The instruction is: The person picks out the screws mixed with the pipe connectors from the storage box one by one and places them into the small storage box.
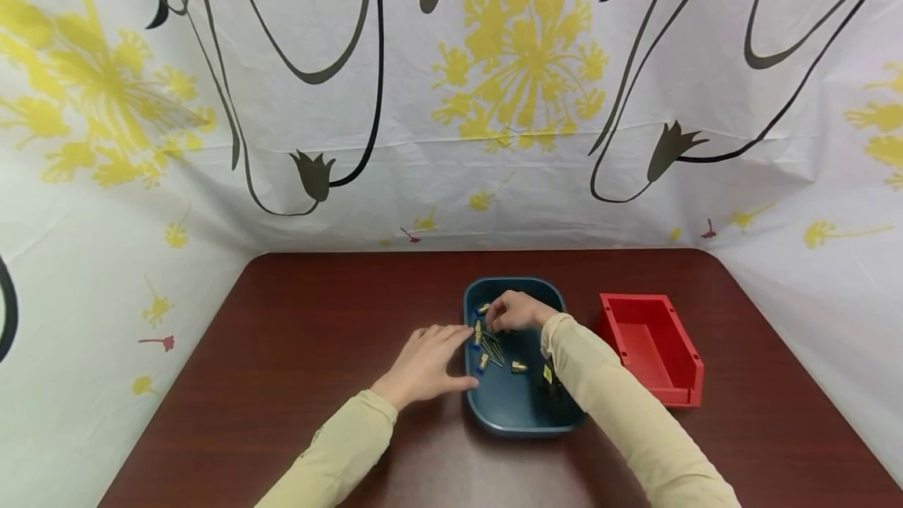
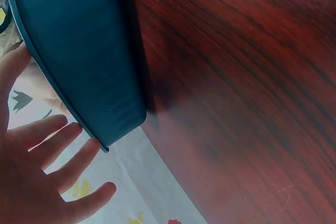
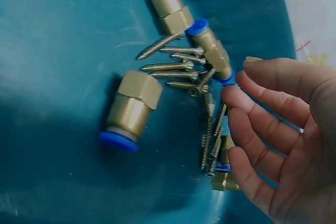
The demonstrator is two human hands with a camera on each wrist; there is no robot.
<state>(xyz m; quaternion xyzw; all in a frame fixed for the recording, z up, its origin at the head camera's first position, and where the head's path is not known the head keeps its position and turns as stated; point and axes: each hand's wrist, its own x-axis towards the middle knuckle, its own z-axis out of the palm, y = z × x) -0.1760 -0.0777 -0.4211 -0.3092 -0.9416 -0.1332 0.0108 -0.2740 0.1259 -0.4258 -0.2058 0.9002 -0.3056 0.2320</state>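
Note:
A dark blue plastic tub holds brass push-fit fittings with blue collars and several screws. My left hand is at the tub's left rim, fingers spread and fairly straight, fingertips right at the edge. My right hand is inside the tub, fingers bent loosely. Its thumb and index fingertips are apart, close to the blue end of a double-ended fitting. Beside the fingers lie long thin screws, with shorter screws nearby. A single brass fitting lies apart on the tub floor.
To the tub's right stands a red open-front bin. A black item with a yellow label lies in the tub, partly behind the right sleeve. Patterned white cloth hangs behind and beside the dark wooden table.

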